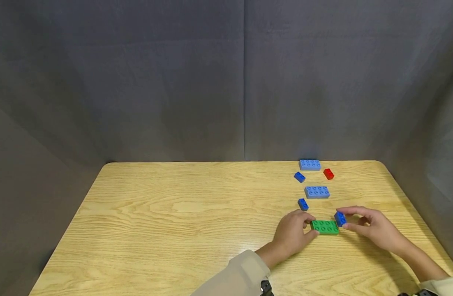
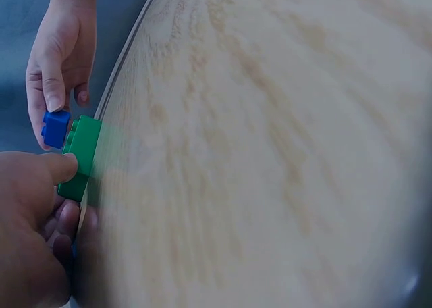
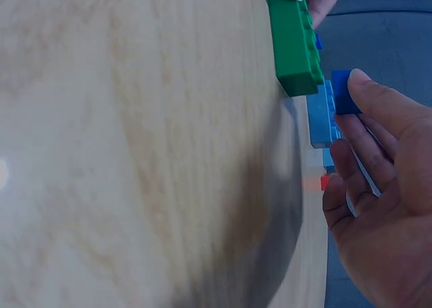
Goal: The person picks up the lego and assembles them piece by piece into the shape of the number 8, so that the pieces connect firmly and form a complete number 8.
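A green eight-stud toy brick (image 1: 324,227) lies on the table, studs up. My left hand (image 1: 292,232) pinches its left end between thumb and fingers; the left wrist view shows the thumb on the side of the green brick (image 2: 82,152). With thumb and fingertips my right hand (image 1: 378,229) pinches a small dark blue two-stud brick (image 1: 340,218) by the green brick's right end. In the right wrist view the small blue brick (image 3: 343,92) is held higher than the table, apart from the green brick (image 3: 291,44).
Behind the hands lie a small blue brick (image 1: 303,204), a light blue eight-stud brick (image 1: 317,192), another small blue brick (image 1: 299,177), a red brick (image 1: 328,174) and a second light blue brick (image 1: 309,165). Grey curtains (image 1: 174,90) surround the wooden table (image 1: 167,230).
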The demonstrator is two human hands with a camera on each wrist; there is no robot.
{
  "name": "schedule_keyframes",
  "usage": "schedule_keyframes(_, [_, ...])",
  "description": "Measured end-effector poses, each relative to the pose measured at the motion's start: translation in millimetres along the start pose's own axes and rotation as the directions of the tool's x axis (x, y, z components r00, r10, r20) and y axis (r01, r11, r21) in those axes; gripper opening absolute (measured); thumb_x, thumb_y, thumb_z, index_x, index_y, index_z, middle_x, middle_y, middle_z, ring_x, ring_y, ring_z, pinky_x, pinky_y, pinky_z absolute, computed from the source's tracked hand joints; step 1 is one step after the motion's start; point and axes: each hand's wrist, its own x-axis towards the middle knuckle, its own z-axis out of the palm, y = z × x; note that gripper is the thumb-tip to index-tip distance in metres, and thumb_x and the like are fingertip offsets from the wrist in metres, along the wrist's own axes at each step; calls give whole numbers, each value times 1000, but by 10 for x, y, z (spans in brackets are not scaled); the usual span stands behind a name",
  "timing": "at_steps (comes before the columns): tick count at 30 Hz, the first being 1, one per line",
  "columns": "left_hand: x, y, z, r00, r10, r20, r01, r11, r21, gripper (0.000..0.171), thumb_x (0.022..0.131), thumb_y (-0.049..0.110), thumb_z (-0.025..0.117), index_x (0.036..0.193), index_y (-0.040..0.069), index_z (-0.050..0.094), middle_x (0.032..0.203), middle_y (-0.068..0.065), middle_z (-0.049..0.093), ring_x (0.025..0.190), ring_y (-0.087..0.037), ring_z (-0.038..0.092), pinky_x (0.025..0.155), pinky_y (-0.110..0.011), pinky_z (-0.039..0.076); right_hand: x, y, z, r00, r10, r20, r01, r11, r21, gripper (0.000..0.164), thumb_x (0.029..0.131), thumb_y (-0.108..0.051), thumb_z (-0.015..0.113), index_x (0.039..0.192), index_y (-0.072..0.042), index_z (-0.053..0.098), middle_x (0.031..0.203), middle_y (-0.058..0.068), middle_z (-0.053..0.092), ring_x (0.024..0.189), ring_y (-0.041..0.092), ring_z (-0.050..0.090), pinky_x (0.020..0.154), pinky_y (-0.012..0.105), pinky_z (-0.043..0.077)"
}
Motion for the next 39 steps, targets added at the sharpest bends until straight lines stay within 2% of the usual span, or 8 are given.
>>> schedule_keyframes(5, [0, 1, 9, 1000, -1, 5, 1, 1000, 9, 27, 90, 34, 79, 115, 23, 75, 95, 15, 64, 76, 8, 49, 64, -8, 36, -30, 5, 64, 1000, 3, 4, -3, 999, 47, 34, 92, -2, 73, 125, 0, 69, 117, -15, 70, 83, 6, 57, 58, 28, 44])
schedule_keyframes(10, [-11, 2, 28, 1000, -4, 13, 4, 1000, 17, 27, 90, 35, 79, 115, 24, 75, 94, 16, 64, 76, 9, 49, 64, -8, 36, -57, 18, 105, 1000, 30, 10, -31, 997, 74, 34, 93, -3, 72, 127, 1, 68, 117, -13, 71, 96, -2, 61, 58, 28, 44])
schedule_keyframes(12, [-15, 4, 27, 1000, -3, 15, 2, 1000, 18, 27, 90, 35, 79, 115, 24, 75, 94, 16, 64, 76, 9, 49, 63, -8, 36, -61, 21, 110, 999, 38, 9, -38, 996, 76, 34, 93, -3, 72, 127, 1, 68, 118, -13, 70, 96, -3, 61, 58, 27, 44])
schedule_keyframes(22, [10, 1, 4, 1000, -7, -3, 7, 1000, 5, 27, 90, 34, 80, 115, 23, 75, 98, 16, 65, 77, 8, 50, 64, -7, 36, -1, -10, 78, 1000, -25, -9, 25, 1000, -10, 33, 91, -1, 74, 124, -2, 71, 116, -9, 71, 88, 6, 59, 63, 25, 45])
schedule_keyframes(27, [11, 0, 4, 1000, -8, -4, 8, 1000, 8, 28, 90, 34, 80, 115, 23, 75, 99, 16, 65, 78, 8, 51, 65, -7, 37, 7, -33, 83, 999, -48, -6, 48, 998, -35, 33, 89, -1, 76, 122, -4, 72, 116, -10, 70, 90, 8, 57, 65, 24, 44])
schedule_keyframes(31, [10, 1, 4, 1000, -13, -1, 13, 1000, 5, 28, 90, 34, 80, 116, 23, 75, 99, 16, 65, 78, 8, 51, 65, -7, 38, 8, -34, 97, 999, -40, -13, 40, 998, -51, 33, 88, -1, 78, 120, -6, 73, 114, -12, 69, 88, 8, 57, 65, 23, 44])
schedule_keyframes(39, [8, 3, -10, 1000, -16, 11, 16, 1000, -6, 26, 90, 33, 80, 113, 22, 75, 95, 16, 64, 76, 8, 49, 64, -8, 37, -5, -7, 108, 999, -44, -19, 44, 998, -40, 34, 86, 2, 78, 119, -3, 73, 112, -8, 70, 85, 9, 55, 63, 24, 43])
